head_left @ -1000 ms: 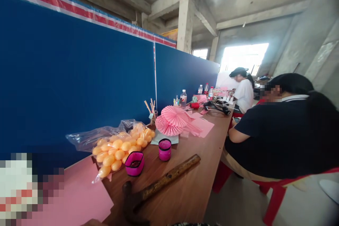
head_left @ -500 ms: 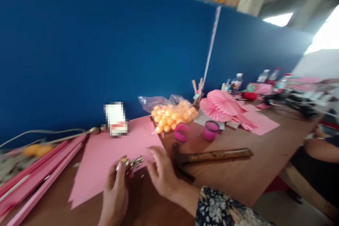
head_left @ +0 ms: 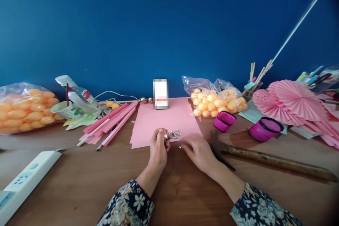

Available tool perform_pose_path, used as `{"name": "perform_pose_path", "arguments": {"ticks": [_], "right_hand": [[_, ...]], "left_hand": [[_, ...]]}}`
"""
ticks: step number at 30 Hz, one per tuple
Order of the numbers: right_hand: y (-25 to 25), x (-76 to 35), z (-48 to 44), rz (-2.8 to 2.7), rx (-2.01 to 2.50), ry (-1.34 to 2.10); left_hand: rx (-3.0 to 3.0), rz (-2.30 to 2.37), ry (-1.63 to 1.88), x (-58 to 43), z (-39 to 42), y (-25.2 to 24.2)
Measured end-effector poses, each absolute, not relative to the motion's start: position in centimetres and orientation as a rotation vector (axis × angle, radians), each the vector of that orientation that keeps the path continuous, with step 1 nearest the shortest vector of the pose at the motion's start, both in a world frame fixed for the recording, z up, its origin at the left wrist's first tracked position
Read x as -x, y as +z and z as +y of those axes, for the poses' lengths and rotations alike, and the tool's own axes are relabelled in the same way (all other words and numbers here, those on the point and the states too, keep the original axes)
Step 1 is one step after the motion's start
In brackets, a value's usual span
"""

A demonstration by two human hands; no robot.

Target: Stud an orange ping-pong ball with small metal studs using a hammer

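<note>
Silvery piece [head_left: 166,136], roundish: over the near edge of the pink sheet [head_left: 164,116], held between thumb and curled fingers of the left hand [head_left: 159,143]. Left grip closed on it; the thumb hides part. Heap of small silvery bits [head_left: 175,134] lies on the near part of the sheet, just right of the held piece. One loose bit [head_left: 180,147] sits just in front of the sheet's near edge, at the thumb tip of the right hand [head_left: 197,148]; whether pinched or only beside it, cannot tell. Right fingers bent, slightly blurred, over the sheet's near right corner.

Surroundings, by the sheet. Right of it: hammer [head_left: 265,160], head just beside the right hand and forearm, the nearest obstruction on that side, handle pointing away from the sheet. Beyond, two magenta bands [head_left: 224,122] [head_left: 265,129], a bag of orange balls [head_left: 212,102] by the back right corner, pink paper fans [head_left: 293,102] farther out. At its back edge: upright white item [head_left: 160,91], blurred out; two shiny balls [head_left: 147,100] near the back left corner. Left of it: pink strips [head_left: 113,123], then paper cup [head_left: 63,109], leaning bottle [head_left: 79,95], second orange bag [head_left: 26,109]. Power strip [head_left: 31,180] lies well apart, front left.
</note>
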State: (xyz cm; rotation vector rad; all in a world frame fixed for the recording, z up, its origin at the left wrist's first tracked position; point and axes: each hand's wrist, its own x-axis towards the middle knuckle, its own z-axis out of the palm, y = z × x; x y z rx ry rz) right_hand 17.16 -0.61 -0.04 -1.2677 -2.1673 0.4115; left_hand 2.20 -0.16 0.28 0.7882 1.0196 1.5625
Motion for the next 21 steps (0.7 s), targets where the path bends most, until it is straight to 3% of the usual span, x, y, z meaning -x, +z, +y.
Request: {"name": "perform_pose_path", "arguments": {"ticks": [10, 21], "right_hand": [[-0.38, -16.66, -0.74, -2.29, 1.297, 0.358], [-0.16, -16.65, -0.66, -2.018, 1.18, 0.602]], "left_hand": [[-0.658, 0.879, 1.485, -3.0, -0.42, 0.24], [-0.62, 0.787, 1.437, -3.16, -0.86, 0.13]]}}
